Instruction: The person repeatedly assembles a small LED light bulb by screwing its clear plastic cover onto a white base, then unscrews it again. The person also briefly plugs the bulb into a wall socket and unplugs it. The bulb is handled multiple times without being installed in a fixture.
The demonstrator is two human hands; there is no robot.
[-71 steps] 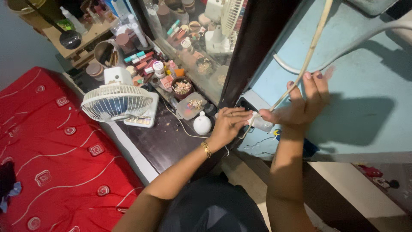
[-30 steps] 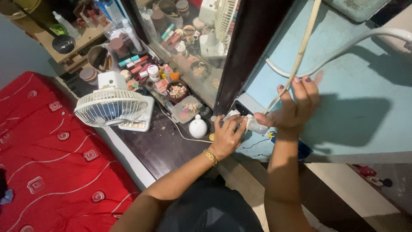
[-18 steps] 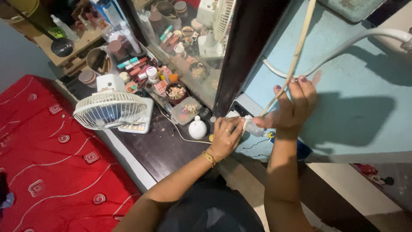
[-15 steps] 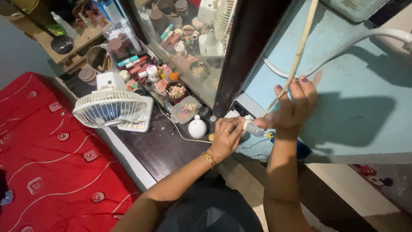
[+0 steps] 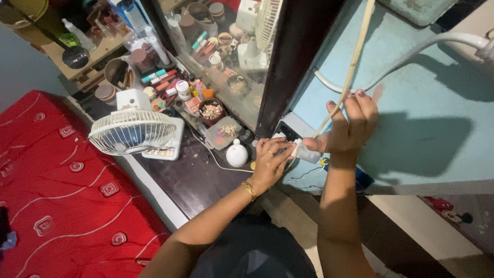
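My left hand (image 5: 270,160) rests its fingers on a white plug (image 5: 302,152) at a wall socket plate (image 5: 289,130) beside the dark mirror frame. My right hand (image 5: 349,122) presses against the light blue wall (image 5: 427,123) just right of the plug, its thumb touching the plug, with a cream cord (image 5: 354,56) running up between its fingers. A thin white cable (image 5: 206,152) trails from the plug area along the dark table toward a small white fan (image 5: 135,129).
A mirror (image 5: 226,56) stands behind a cluttered dark table (image 5: 185,180) with cosmetics, small jars, a tray (image 5: 225,132) and a round white bottle (image 5: 236,154). A red patterned bed cover (image 5: 56,195) lies at left. A white hose (image 5: 411,49) curves over the wall.
The view has shifted slightly. My left hand has slid closer onto the plug; my right hand stays against the wall by the cord.
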